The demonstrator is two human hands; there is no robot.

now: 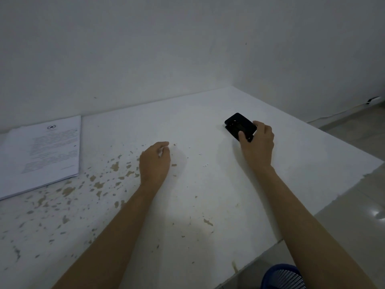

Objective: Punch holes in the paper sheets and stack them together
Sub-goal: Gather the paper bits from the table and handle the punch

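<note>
The right hand (258,142) has its grip around the small black metal hole punch (239,126); it should slide it across the worn white desk (187,205) toward the stack of printed white paper sheets (41,155). The left hand (155,161) is loosely curled, holding nothing.

A black hole punch (239,126) sits flat on the white table at about two o'clock from the table's middle, turned diagonally, its near end covered by fingers. A stack of white printed paper sheets (41,155) (a dark round emblem heads the top page) lies flat at nine o'clock, by the wall, edges roughly squared, well apart from the punch.
</note>
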